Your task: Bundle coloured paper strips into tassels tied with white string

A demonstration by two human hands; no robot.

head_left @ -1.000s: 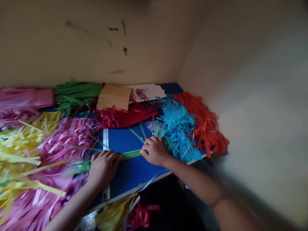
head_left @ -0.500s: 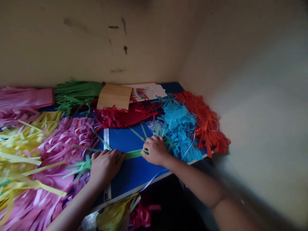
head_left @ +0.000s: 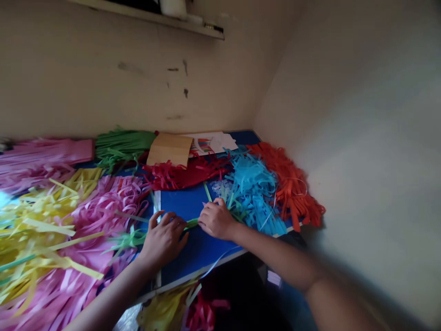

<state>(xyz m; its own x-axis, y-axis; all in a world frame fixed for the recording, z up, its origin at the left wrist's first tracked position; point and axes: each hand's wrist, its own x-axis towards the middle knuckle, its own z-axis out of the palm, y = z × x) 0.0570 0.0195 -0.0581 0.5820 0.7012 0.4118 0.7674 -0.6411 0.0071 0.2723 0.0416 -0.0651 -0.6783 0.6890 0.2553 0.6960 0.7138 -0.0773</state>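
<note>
A narrow folded band of green tissue paper (head_left: pixel 191 224) runs between my two hands, low over the blue tabletop (head_left: pixel 179 202). My right hand (head_left: pixel 216 219) is closed on the band's right part. My left hand (head_left: pixel 165 236) rests over its left part, palm down, with fingers spread and the thumb apart. Light green fringe (head_left: pixel 129 240) sticks out to the left of my left hand. More green strips (head_left: pixel 232 200) fan out beyond my right hand, close to the blue tissue fringe (head_left: pixel 257 177). My fingers cover part of the band.
Fringed paper lies all around: pink (head_left: pixel 110 197), yellow (head_left: pixel 41 220), dark green (head_left: pixel 126 142), red (head_left: pixel 182 177) and orange (head_left: pixel 289 184). A brown card (head_left: pixel 170 149) and a printed white sheet (head_left: pixel 220 142) lie at the back. A wall shelf (head_left: pixel 155 17) hangs above.
My left fingers have loosened and spread, and less green band shows between my hands. My right hand keeps its hold. The view has tilted up, bringing the shelf into sight.
</note>
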